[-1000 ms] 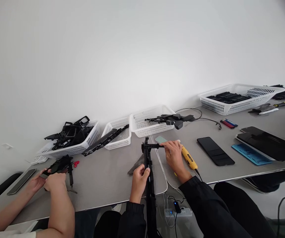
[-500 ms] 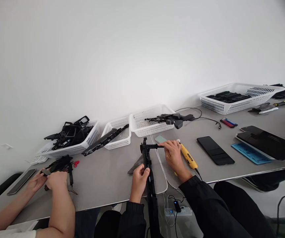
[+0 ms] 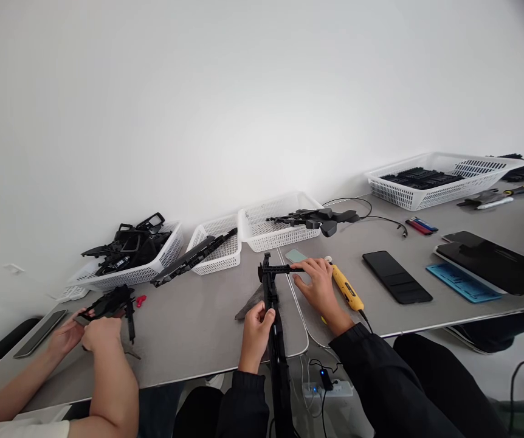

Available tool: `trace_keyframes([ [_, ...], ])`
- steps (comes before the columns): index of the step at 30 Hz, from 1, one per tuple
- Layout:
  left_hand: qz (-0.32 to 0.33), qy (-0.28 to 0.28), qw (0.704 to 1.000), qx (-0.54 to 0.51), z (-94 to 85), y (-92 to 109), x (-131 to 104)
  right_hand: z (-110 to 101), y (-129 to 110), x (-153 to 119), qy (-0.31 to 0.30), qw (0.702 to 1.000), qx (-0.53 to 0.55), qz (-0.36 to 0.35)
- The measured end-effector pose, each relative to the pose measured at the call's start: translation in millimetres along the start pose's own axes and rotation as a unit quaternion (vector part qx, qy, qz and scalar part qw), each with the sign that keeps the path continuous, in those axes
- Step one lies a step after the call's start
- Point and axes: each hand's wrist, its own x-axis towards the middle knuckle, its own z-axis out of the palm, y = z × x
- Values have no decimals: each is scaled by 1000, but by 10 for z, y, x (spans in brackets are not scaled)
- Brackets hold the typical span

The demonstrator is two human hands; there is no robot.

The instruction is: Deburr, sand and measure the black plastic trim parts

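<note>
My left hand is closed around a long black plastic part, thumb along its side. The part stands nearly upright at the table's edge, its lower end down by my lap. From its upper end a short black crosspiece sticks out to the right. The fingertips of my right hand rest on the outer end of that crosspiece, the thumb held apart below it. A grey wedge-shaped piece lies behind the long part. Beside my right hand is a yellow corded tool.
White baskets line the wall; black parts fill the left one. At left a co-worker's hands handle a black part. A dark flat panel, a blue sheet and markers lie to the right.
My right thumb has come away from the crosspiece and dropped below it. My left hand and the long part have stayed put. The co-worker's hands have shifted slightly.
</note>
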Motion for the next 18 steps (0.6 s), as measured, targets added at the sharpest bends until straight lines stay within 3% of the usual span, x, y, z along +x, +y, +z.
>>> trace_keyframes([
  [18,2,2,1000,-8,6,-19,-3,30,29,-16,3,998,-50,-26],
])
